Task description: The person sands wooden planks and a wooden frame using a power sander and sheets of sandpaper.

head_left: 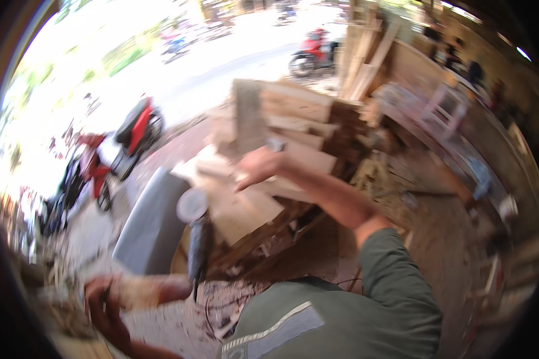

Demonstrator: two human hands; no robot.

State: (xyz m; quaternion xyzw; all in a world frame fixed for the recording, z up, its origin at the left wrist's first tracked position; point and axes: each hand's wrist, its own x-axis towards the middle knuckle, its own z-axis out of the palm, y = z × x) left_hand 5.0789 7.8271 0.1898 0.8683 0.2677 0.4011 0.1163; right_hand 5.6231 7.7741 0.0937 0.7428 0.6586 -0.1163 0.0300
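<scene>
At the lower left my left hand (pixel 105 305) is closed around a stubby reddish-brown piece of wood (pixel 147 291), blurred by motion. Over the stacked boards, my right hand (pixel 260 166) reaches leftward with its fingers bent downward. Its fingertips are smeared, beside a small pale wood block (pixel 214 167), and I cannot tell whether they touch it. Below them lies a flat pale board (pixel 242 215). Between my hands rests a dark angle grinder (pixel 199 251) with a pale round disc (pixel 193 205) at its upper end.
A grey curved panel (pixel 153 221) leans left of the grinder. Stacked planks (pixel 296 102) rise behind the boards. Red motorbikes (pixel 96 158) stand outside at left. A long bench (pixel 422 128) with a small pale frame (pixel 446 107) runs along the right. A thin cord (pixel 207 314) trails over the littered floor.
</scene>
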